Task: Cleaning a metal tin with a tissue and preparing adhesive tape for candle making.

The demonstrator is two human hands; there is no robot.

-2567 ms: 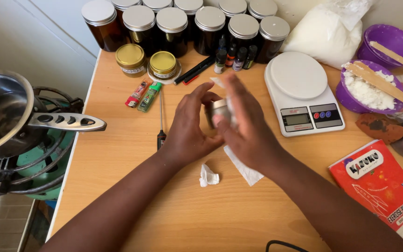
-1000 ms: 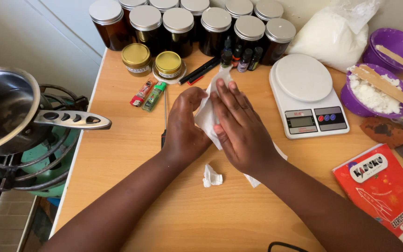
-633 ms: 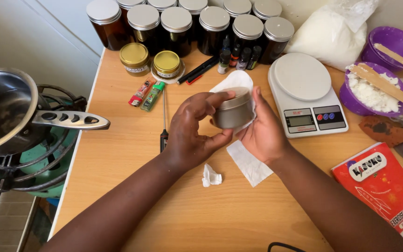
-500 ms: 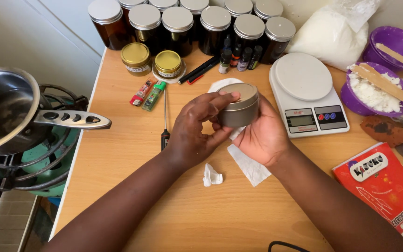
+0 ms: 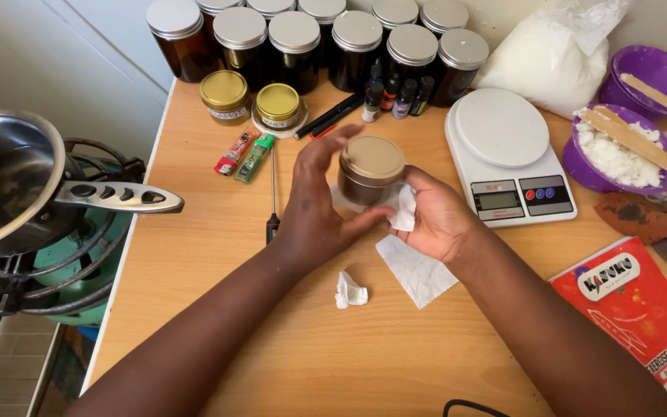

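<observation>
The wooden worktop (image 5: 218, 309) carries everything, and places here are told from the white kitchen scale (image 5: 507, 154) standing on it. Far to the left of the scale, off the worktop's edge, a steel saucepan (image 5: 9, 185) sits on a green gas ring, its handle pointing toward the scale. Behind the scale a row of dark amber jars (image 5: 326, 38) with silver lids lines the wall, and a bag of white flakes (image 5: 557, 54) leans just behind and to the right. Right of the scale a purple bowl (image 5: 619, 150) holds white flakes with a wooden stick laid across it. In front and to the right of the scale lies a red exercise book (image 5: 642, 309). Just left of the scale, held above the worktop, is a small round metal tin (image 5: 370, 170) with a dull gold lid, upright. The left hand (image 5: 322, 208) curls around the tin's left side, its grip closed on the wall and rim. The right hand (image 5: 438, 220) grasps the tin from the right through a white paper tissue (image 5: 414, 266), whose free end lies on the worktop in front of the scale. Further left of the scale stand two gold-lidded jars (image 5: 252, 100), with two lighters (image 5: 245, 152) in front of them. A small crumpled scrap of tissue (image 5: 349, 291) lies in front of the hands.
</observation>
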